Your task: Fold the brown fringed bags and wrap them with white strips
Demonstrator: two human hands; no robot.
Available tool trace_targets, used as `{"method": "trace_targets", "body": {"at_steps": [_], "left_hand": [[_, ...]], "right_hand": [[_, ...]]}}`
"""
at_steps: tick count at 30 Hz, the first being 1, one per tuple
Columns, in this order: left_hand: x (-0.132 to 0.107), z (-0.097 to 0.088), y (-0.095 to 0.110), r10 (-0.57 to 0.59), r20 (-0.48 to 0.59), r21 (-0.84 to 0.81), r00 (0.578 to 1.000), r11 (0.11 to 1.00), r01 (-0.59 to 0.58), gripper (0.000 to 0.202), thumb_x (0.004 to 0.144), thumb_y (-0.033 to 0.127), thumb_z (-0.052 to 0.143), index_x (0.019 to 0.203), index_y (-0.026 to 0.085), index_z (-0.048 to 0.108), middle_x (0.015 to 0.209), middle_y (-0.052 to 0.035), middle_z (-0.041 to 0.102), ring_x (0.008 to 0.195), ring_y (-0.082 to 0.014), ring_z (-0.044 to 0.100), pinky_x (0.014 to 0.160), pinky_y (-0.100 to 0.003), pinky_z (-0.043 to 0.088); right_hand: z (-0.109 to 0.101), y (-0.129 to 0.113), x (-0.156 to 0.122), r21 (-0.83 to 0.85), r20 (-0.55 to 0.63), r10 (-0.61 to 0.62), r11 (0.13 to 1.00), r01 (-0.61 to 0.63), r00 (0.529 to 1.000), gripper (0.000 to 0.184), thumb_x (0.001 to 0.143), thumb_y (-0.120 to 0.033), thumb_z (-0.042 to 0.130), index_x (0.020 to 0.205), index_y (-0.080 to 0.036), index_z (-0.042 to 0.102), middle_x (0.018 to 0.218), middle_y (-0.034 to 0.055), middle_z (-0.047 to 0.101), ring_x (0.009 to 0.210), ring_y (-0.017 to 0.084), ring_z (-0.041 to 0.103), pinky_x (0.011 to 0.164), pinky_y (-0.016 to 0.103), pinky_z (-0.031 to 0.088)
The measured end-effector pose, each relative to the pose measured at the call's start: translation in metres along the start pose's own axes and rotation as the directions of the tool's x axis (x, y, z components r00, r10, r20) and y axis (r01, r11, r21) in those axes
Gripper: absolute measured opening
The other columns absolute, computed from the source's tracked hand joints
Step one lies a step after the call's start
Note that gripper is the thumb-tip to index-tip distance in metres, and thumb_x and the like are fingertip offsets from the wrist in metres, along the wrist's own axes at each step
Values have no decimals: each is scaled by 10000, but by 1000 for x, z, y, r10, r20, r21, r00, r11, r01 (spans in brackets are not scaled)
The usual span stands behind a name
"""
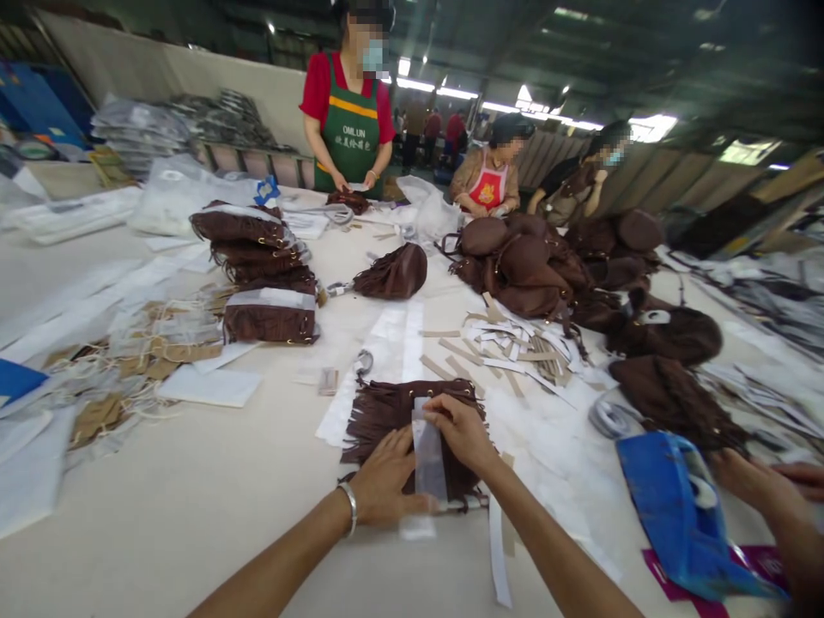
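A brown fringed bag lies flat on the white table right in front of me. A white translucent strip runs down over its middle. My left hand, with a silver bangle at the wrist, presses on the bag and touches the strip's lower left edge with curled fingers. My right hand pinches the strip's top end against the bag's upper edge. A metal clasp sticks out from the bag's far side.
Stacked wrapped brown bags stand at the left, a heap of brown bags at the right. Paper strips litter the middle. Another person's hand holds a blue bag at the right. Three people work at the far side.
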State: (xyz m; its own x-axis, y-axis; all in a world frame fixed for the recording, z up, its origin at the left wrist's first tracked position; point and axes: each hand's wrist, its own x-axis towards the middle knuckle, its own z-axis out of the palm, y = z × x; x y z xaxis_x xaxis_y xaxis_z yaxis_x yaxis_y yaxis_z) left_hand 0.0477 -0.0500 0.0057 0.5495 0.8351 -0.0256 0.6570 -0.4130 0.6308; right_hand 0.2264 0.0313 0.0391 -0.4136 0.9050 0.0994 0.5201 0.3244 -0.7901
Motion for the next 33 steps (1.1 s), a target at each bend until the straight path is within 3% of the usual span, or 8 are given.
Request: {"method": "trace_targets", "body": {"at_steps": [3,7,11,15,17,21,27,33], "left_hand": [[0,9,3,-77,-162,-14,984,997,76,454,927,492,476,1290,223,524,1552,-102,309,1413,-271,310,1166,-470,273],[1,25,2,-141,-299,-62,944,990,128,300,921,397,518,1161,224,569,1538,-81,344,1347,-263,408,1104,-468,365],[2,33,-1,-163,-370,-121,915,985,126,408,891,315,564,1277,221,470,1540,-83,342,1365,-238,386,1129,-461,345],[2,35,-1,-198,-395,-134,897,978,157,790,846,236,602,1494,216,152,1534,-100,343,1383,-218,358,1151,-456,327],[2,35,1,-182,-383,-83,906,983,162,832,858,210,572,1520,248,69,1552,-84,313,1400,-212,330,1159,-454,318],[5,33,6,-146,-340,53,929,983,174,723,896,225,506,1518,311,147,1554,-70,302,1391,-235,344,1137,-467,349],[12,36,11,-175,-379,156,909,956,249,658,898,267,499,1505,229,246,1503,-119,383,1305,-260,448,1089,-457,402],[15,43,2,-99,-448,284,889,926,247,659,887,365,534,1488,217,306,1483,-115,436,1219,-248,528,1020,-387,454]], "right_hand": [[8,8,0,-19,-28,61,998,-61,998,96,860,-225,558,871,-201,650,845,3,683,802,165,616,744,278,429],[15,15,-3,-72,-74,97,992,-102,993,89,859,-248,556,840,-209,634,806,-6,667,763,163,604,711,271,412],[18,19,-3,-127,-96,109,985,-120,989,92,855,-249,549,843,-220,635,831,-6,670,791,168,608,733,276,403],[17,19,-2,-144,-89,137,978,-149,987,85,847,-263,547,835,-226,623,806,-9,671,772,172,613,709,276,392],[16,20,0,-143,-79,151,977,-161,985,84,844,-260,535,839,-226,612,797,-7,673,760,174,618,692,274,390],[17,25,3,-156,-53,177,971,-184,983,101,810,-194,506,856,-223,592,785,-4,671,757,172,626,692,267,394],[9,26,11,-205,43,201,960,-189,979,42,813,-228,547,842,-224,578,723,-23,652,692,155,604,639,253,368],[-15,11,85,-407,7,113,908,-100,994,106,887,-316,524,900,-241,597,764,-27,666,744,150,603,657,255,345]]}}
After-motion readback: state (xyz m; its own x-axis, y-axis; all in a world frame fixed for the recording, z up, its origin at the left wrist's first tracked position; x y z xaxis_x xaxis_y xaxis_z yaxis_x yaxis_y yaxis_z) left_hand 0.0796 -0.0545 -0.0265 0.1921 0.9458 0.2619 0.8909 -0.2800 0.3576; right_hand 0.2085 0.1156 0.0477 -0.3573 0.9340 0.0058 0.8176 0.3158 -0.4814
